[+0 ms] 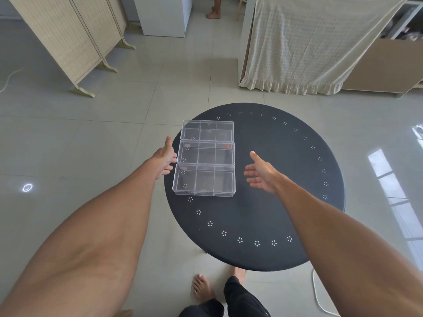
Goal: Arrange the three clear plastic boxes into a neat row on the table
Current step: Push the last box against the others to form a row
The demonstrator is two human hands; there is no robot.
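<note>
On table, left hand spread touching middle box, right hand empty

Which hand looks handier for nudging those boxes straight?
Left, probably. The left hand is already at the middle box's left end, while the right hand hovers open, clear of the row.

The tabletop is black, matte looking, with a ring of tiny white dot clusters, like little flowers, running round near its edge. All three boxes are see-through clear plastic: far box, middle box, near box. The middle one has a small red bit in its far right corner. The floor is pale grey-green glossy tile. The folding screen is beige woven stuff, and the curtain is cream with a faint check.
</note>
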